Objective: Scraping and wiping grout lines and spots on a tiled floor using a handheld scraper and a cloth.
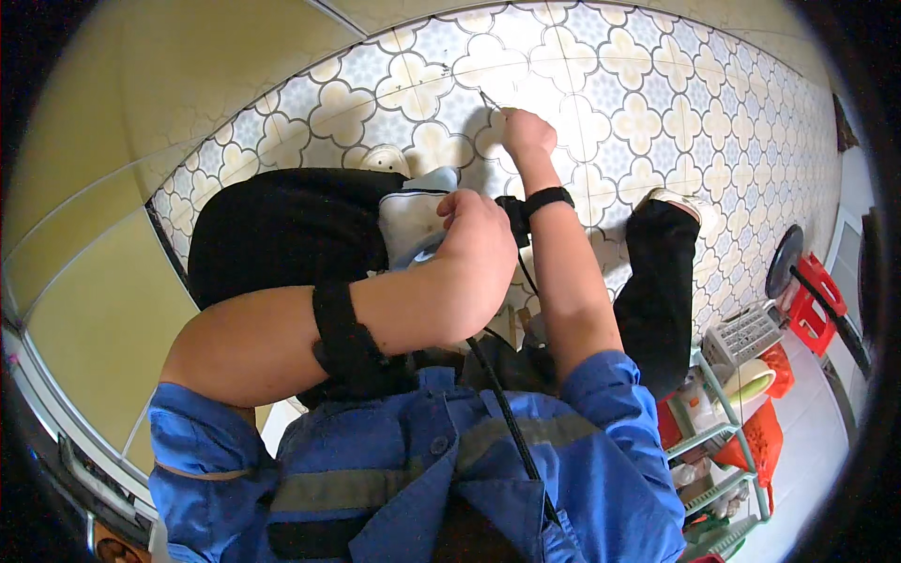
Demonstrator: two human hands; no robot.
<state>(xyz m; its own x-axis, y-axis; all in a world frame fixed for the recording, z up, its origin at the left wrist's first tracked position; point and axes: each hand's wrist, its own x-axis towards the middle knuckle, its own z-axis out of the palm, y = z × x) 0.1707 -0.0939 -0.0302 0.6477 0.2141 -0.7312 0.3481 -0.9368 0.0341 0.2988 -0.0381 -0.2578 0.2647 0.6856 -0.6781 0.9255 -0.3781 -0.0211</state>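
Observation:
My right hand [529, 134] is closed around a thin, dark-tipped tool [490, 100] that points up and left over the patterned floor tiles [626, 127]. Its exact kind is too small to tell, and so is whether its tip touches the floor. My left hand [475, 214] is bent in front of my body with its fingers curled. Just beside those fingers is a white and light-blue object [412, 224], partly covered by my forearm. Whether the left hand grips it cannot be seen. A black strapped device [514, 219] sits at my right wrist.
A yellowish tiled wall [91, 295] runs along the left. At the lower right, a green shelf rack [728, 429] carries red bags [757, 436] and a grey basket [742, 334]. A red plastic stool [813, 302] stands beyond it. My white shoes [386, 159] rest on the floor.

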